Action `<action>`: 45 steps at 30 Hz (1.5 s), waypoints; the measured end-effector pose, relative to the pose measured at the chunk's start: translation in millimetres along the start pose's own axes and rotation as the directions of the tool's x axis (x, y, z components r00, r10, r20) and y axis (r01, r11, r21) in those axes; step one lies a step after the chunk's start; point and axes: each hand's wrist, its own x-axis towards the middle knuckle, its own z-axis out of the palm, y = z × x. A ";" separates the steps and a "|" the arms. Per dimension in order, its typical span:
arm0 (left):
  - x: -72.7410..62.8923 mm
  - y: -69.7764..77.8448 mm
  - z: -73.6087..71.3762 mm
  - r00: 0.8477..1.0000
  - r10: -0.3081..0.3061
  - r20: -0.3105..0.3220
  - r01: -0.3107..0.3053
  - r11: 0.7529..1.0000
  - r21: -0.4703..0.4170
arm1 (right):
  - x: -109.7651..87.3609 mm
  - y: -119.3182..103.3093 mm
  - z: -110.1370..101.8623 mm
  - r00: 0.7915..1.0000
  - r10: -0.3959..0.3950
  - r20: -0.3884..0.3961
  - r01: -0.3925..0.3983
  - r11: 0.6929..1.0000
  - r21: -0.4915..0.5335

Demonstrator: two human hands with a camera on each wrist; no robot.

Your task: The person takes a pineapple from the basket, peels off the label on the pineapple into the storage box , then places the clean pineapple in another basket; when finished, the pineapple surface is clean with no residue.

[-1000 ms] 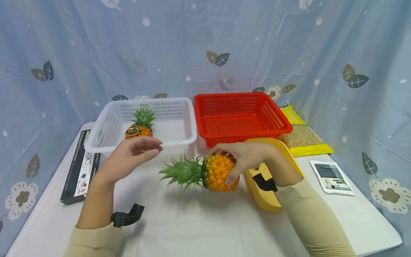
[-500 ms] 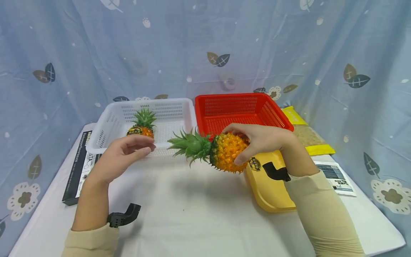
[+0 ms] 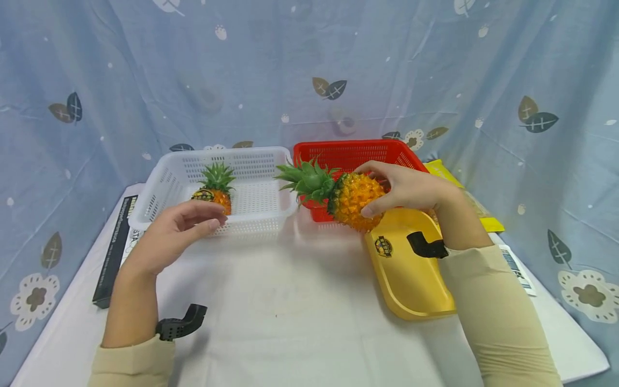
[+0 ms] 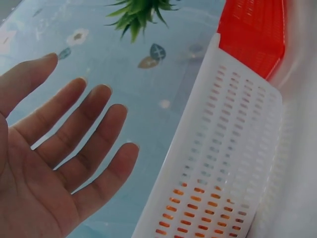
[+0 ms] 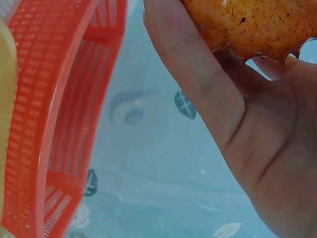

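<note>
My right hand [image 3: 406,188] grips a pineapple [image 3: 359,200] by its orange body, thumb on the near side. The fruit is held in the air on its side, its green crown pointing left, overlapping the front of the red basket [image 3: 316,212] in the head view. Part of its body [image 5: 257,25] shows between thumb and fingers in the right wrist view. My left hand [image 3: 169,234] holds nothing; its fingers are spread in the left wrist view, near the white basket [image 4: 223,124]. Inside that basket, a second pineapple [image 3: 218,188] stands with its crown up.
A yellow tray [image 3: 411,274] with a round label lies under my right forearm. Behind it is a yellow bag [image 3: 492,224], partly hidden by the arm. A black box [image 3: 113,258] lies at the left, and a white packet [image 3: 517,269] peeks out at the right.
My right hand has lifted the pineapple off the table and carried it up, back and rightward to the red basket. My left hand has drawn slightly left and down.
</note>
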 end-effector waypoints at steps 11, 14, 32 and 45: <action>-4.7 -8.0 -11.3 0.997 -0.026 -0.068 0.026 1.000 0.008 | 13.5 17.5 -18.3 0.995 0.084 -0.050 -0.083 0.996 0.021; -7.7 -11.0 -15.8 0.995 -0.058 -0.085 0.060 0.998 0.013 | 17.3 20.8 -22.9 0.992 0.117 -0.039 -0.114 0.992 0.061; -19.6 -24.2 -36.5 0.979 -0.040 -0.201 0.036 0.999 -0.024 | 40.5 48.6 -45.2 0.962 0.267 -0.064 -0.256 0.956 0.141; -30.8 -27.4 -48.1 0.962 -0.117 -0.245 0.140 0.987 0.082 | 54.2 66.6 -51.5 0.916 0.395 -0.070 -0.361 0.887 0.289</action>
